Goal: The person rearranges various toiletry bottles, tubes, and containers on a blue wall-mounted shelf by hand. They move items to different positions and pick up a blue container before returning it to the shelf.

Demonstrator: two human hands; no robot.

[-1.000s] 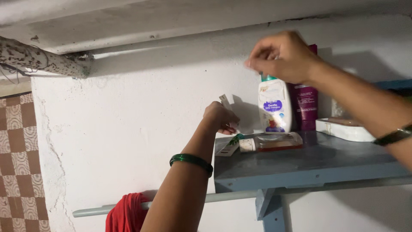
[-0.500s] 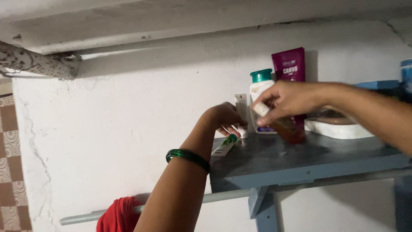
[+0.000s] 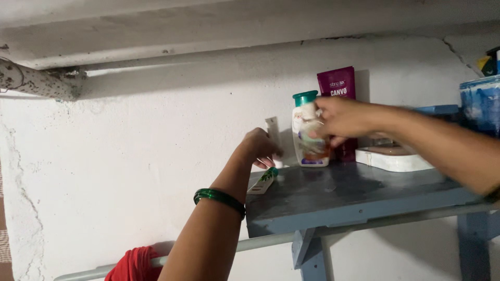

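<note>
The blue-grey shelf (image 3: 354, 200) projects from a white wall (image 3: 130, 156) on a blue bracket, with a pale rod (image 3: 265, 242) running under it. The left forearm rises steeply from the lower edge, a green bangle (image 3: 219, 198) at the wrist. The right forearm reaches in level from the right edge. The left hand (image 3: 259, 148) is curled at the shelf's back left corner, its fingers (image 3: 263, 162) pressed around the base of a small white tube (image 3: 272, 130) that stands upright against the wall. The right hand (image 3: 338, 118) holds a small clear bottle (image 3: 315, 138) of amber liquid upright just above the shelf, fingers closed around its neck and white cap; the picture is blurred here. Directly behind it stands a white bottle (image 3: 304, 109) with a green cap, and a magenta tube (image 3: 337, 83) stands beside that. A white soap dish (image 3: 390, 158) rests to the right. A green-and-white tube (image 3: 263, 181) lies flat at the shelf's left edge.
</note>
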